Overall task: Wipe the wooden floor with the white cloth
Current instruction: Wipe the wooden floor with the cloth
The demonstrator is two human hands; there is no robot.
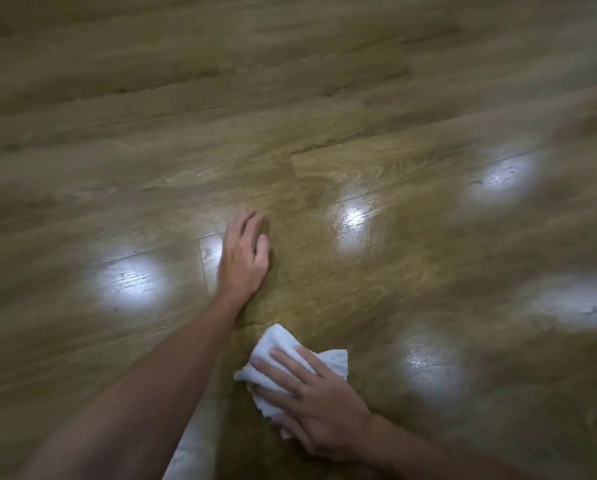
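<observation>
Wooden planks of a brown, glossy laminate floor [394,98] fill the whole view, their seams running at a slant and several bright patches of ceiling light reflecting off the surface. The edges of the picture are blurred, so no dirt or streaks can be made out there.

Next in size come the two bare forearms reaching in from the bottom. The left hand [243,254] lies flat on the boards ahead, fingers straight and close together, holding nothing; it looks planted there as a prop, taking body weight so the other arm can move freely.

Nearer the camera, the right hand [311,396] presses down on the small crumpled white cloth [331,362], fingers stretched and slightly spread across its top instead of curled round it. That flat press probably keeps as much fabric as possible against the wood. The cloth lies on the floor directly under that palm, bunched, with folds sticking out beyond the fingertips and on the thumb side.
</observation>
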